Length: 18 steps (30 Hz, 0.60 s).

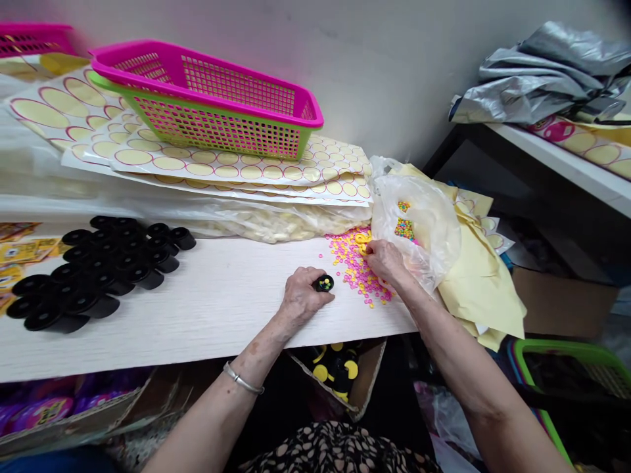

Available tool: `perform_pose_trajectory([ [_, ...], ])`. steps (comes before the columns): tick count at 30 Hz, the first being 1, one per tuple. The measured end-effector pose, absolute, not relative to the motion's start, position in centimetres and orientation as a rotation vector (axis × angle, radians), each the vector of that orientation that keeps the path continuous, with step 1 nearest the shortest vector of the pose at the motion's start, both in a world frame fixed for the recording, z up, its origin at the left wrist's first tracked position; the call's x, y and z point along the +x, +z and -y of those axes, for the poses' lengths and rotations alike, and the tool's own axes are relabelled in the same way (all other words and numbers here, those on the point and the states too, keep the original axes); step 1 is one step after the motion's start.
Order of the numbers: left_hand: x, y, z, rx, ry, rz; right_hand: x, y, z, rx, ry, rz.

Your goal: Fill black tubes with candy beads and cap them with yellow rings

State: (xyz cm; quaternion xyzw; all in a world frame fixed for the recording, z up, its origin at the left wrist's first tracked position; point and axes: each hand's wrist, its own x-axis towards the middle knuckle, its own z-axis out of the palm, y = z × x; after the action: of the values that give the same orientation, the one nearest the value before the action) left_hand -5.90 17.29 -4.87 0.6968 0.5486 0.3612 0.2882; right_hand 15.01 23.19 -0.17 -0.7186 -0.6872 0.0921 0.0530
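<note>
My left hand is wrapped round a small black canister, its open mouth towards me. Small coloured balls, green and yellow among them, show inside. To the right, my right hand has its fingers pinched together at the pile of small pink and yellow pieces. Larger yellow ring-shaped pieces lie right at those fingertips. What the pinch holds, if anything, is hidden. Just behind this hand, a clear plastic bag contains multicoloured balls.
Several black canisters stand grouped at the table's left. Stacked pink and green baskets rest on sticker sheets along the wall. Below the table edge, a cardboard box holds black and yellow parts. A shelf juts in at right.
</note>
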Motion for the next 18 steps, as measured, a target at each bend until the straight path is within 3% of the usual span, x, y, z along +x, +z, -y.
perform_pose_trajectory([
  [4, -5.9, -4.9, -17.3, 1.862, 0.975, -1.459, 15.8, 0.3, -22.7, -1.904, 0.516, 1.956],
  [10, -6.3, -4.5, -17.0, 1.824, 0.984, -1.446, 13.1, 1.8, -19.3, -1.551, 1.451, 1.460],
  [12, -6.6, -4.4, -16.8, 1.800, 0.981, -1.461, 12.1, 1.6, -18.0, -1.552, 1.615, 1.457],
  [15, -7.1, -4.4, -16.1, 1.768, 0.976, -1.475, 11.3, 1.0, -16.5, -1.632, 1.512, 1.690],
  [18, -7.6, -4.4, -15.2, 1.750, 0.967, -1.479, 11.1, 1.0, -15.6, -1.744, 1.068, 2.061],
])
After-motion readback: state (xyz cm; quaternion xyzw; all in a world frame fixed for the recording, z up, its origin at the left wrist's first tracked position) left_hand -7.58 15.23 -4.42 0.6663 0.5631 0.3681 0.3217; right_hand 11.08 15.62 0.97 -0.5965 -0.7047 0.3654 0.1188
